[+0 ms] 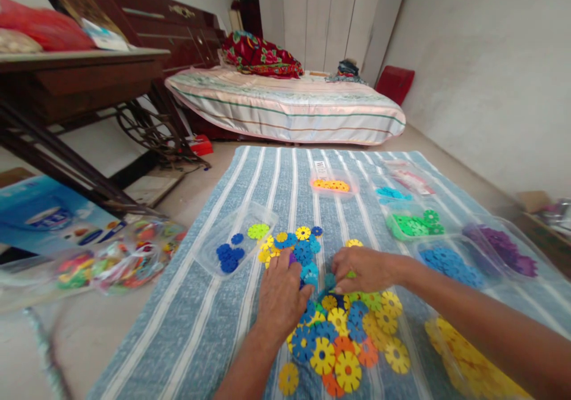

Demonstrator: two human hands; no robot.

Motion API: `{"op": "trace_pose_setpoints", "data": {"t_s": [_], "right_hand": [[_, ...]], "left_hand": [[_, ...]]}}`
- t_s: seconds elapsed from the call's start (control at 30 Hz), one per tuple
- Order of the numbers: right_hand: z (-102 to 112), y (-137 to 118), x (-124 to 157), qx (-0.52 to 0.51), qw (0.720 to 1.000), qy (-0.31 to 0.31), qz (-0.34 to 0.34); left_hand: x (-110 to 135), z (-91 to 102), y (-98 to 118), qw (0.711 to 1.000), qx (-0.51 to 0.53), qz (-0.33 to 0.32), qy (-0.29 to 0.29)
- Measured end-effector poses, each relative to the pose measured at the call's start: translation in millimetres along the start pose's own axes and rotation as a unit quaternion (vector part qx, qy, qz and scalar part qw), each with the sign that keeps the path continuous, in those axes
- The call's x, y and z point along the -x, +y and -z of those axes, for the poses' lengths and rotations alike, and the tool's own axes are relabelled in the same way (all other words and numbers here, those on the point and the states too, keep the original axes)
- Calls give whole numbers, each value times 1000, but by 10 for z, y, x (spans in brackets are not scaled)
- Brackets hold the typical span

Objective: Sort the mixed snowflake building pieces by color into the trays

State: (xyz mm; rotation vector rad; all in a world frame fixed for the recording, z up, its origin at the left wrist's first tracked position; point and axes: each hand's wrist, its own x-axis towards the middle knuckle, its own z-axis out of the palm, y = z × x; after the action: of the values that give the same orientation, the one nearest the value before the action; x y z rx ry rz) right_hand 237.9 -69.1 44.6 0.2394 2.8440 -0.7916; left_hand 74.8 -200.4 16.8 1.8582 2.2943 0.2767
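A mixed pile of flower-shaped plastic discs (338, 321) in yellow, blue, orange and green lies on a striped cloth (214, 305). My left hand (284, 287) rests on the pile's left side, thumb apart from the bent fingers, beside a purple disc (292, 258) and light-blue discs (309, 274). On the other side, my right hand (363, 271) has its fingers curled in with a teal disc (329, 281) at the fingertips. Part of that disc is hidden. Left of the hands, a clear tub (206, 251) holds dark-blue discs (230, 257), with yellow-green discs (258, 231) at its right side.
Clear tubs hold orange discs (330, 185), green discs (417, 224), blue discs (450, 265), purple discs (504, 248) and yellow discs (468, 358). Bags of colourful pieces (120, 263) lie on the floor at left, near a sewing-machine table (80, 85). A bed (289, 106) stands beyond.
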Motion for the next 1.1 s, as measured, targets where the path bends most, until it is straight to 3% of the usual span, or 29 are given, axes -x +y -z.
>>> {"op": "trace_pose_setpoints", "data": {"t_s": [0.17,0.3,0.53,0.73,0.83,0.97,1.1], "right_hand": [[-106,60,-60,27,998,24,-51],[-118,-18,-121,109,989,48,-92],[-88,-157,-220,139,982,10,-129],[-146,76,-240,-38,988,40,-145],[-162,190,-227,-158,973,79,-148],[-183,281,-246,-316,921,157,-164],[-206,289,-296,-448,850,190,-203]], "left_hand": [[-15,-20,16,1000,-16,15,12],[-28,-20,31,999,-36,29,21],[-108,-29,81,999,-14,32,4],[-143,-44,95,998,31,48,16],[-128,-51,101,997,52,36,47],[-117,-61,119,992,102,12,69],[-129,-61,127,977,189,76,55]]}}
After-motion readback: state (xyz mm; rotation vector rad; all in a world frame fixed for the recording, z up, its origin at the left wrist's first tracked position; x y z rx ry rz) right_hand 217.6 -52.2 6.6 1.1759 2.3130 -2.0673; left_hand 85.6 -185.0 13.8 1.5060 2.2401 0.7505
